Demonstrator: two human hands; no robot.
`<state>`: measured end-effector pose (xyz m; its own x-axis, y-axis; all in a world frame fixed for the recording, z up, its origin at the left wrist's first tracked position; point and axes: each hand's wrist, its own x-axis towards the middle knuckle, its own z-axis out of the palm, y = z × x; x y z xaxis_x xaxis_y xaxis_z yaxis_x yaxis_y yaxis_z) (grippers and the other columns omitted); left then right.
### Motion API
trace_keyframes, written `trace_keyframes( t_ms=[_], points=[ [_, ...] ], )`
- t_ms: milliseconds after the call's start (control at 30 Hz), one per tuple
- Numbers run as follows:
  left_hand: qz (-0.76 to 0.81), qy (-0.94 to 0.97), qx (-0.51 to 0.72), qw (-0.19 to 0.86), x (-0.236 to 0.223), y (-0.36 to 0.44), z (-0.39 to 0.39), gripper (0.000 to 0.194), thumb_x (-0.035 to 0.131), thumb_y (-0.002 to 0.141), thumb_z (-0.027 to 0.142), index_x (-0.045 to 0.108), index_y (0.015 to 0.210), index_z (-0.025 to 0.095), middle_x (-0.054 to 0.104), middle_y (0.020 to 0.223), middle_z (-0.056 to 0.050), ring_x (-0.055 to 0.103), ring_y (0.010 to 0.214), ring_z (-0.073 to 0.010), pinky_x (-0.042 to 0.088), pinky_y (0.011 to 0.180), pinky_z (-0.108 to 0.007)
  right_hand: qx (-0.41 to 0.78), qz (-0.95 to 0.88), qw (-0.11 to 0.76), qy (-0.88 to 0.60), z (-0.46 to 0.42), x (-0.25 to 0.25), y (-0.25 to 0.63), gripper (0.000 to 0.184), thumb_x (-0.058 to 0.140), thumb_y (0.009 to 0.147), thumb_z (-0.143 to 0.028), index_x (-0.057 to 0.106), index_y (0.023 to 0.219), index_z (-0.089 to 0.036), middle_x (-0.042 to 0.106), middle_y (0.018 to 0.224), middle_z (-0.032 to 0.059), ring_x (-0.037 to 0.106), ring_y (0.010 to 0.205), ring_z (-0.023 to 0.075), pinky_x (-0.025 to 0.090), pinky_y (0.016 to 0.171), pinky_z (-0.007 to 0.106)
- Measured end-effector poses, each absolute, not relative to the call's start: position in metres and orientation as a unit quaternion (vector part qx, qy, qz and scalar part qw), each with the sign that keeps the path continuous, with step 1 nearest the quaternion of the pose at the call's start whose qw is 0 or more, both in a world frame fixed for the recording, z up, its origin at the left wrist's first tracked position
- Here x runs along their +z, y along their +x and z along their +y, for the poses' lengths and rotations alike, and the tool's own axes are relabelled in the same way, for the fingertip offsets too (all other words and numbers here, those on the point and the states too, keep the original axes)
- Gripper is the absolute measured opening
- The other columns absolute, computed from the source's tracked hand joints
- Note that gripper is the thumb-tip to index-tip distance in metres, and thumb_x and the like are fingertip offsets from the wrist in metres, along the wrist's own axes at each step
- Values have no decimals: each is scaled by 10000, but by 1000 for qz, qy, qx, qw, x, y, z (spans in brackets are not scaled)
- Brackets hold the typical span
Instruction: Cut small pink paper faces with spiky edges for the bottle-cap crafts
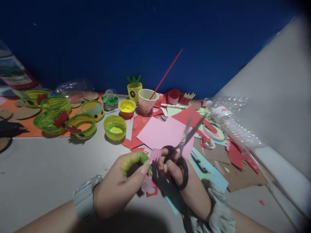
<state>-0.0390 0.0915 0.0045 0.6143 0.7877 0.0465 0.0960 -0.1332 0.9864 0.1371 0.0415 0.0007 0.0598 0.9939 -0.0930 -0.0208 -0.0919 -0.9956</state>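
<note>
In my right hand (173, 171) are black-handled scissors (182, 144), with fingers through the handle loops. Their blades are apart and point up and away to the right. My left hand (123, 181), with yellow and green paint smeared along the fingers, is closed in a pinch of thumb and fingertips. At those fingertips is a small pink paper piece (155, 156) with a jagged edge, which also lies close to my right fingers. A larger pink sheet (162, 131) lies on the table behind both hands.
Several yellow-green painted rings and cups (81, 126) stand at left on orange paper. Beyond my hands are a green paint cup (110, 102), a yellow paint cup (127, 108) and a patterned cup (145, 103) with a red stick. Paper scraps, cardboard (245, 176) and a clear bottle (243, 127) lie right.
</note>
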Motion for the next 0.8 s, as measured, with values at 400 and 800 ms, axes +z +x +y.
trace_keyframes(
  t_ms=[400, 800],
  points=[
    [310, 710, 254, 579, 6, -37, 93, 295, 408, 983, 320, 497, 736, 186, 564, 691, 16, 520, 638, -110, 431, 617, -214, 469, -425, 521, -573, 44, 11, 135, 289, 649, 880, -411, 526, 756, -180, 444, 605, -68, 349, 547, 91, 292, 516, 225],
    [331, 816, 262, 395, 8, -34, 94, 118, 509, 946, 279, 553, 879, 192, 552, 872, -8, 489, 831, -160, 391, 744, -293, 448, -456, 506, -579, 45, 9, 135, 252, 634, 887, -357, 536, 738, -179, 460, 619, -61, 380, 559, 96, 327, 526, 220]
  ],
)
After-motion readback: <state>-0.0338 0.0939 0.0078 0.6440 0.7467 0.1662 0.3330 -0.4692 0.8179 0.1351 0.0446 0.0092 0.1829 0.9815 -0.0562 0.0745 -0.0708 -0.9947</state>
